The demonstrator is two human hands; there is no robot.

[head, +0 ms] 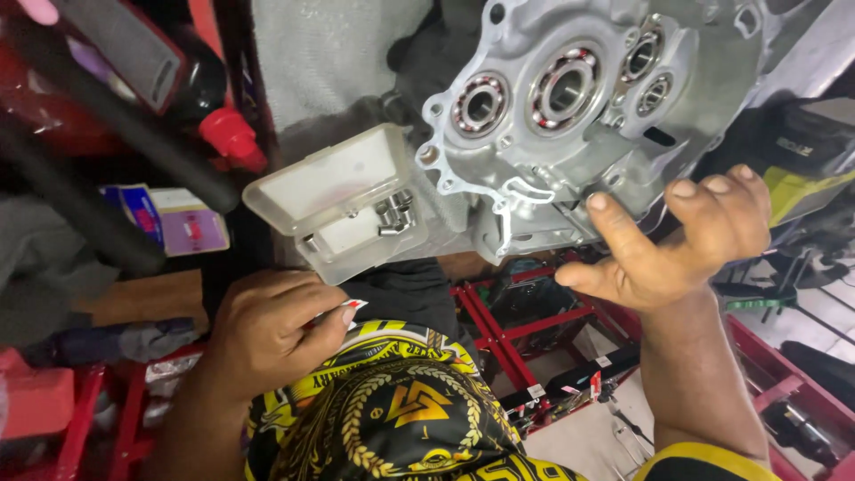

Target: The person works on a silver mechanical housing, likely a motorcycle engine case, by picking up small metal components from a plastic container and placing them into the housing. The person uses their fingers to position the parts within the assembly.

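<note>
Engine crankcase half, cast in pale grey metal, fills the upper centre and right of the head view; it stands tilted, its inner face turned to the camera, with three large ball bearings and one smaller one seated in round bores. Red tubular stand shows below the casing, behind the person's knee in black-and-yellow printed cloth. Right hand, palm up and fingers spread and curled, lies just beneath the casing's lower right edge; the forefinger tip reaches the rim, though contact cannot be told for certain. Left hand, back to the camera, is closed, its thumb and forefinger pressed on a small white and red packet of which only a corner shows. Clear plastic hinged box, lid open, rests just above the left hand and beside the casing's left edge; it holds several short metal sleeves. Red bottle cap stands to the upper left
</note>
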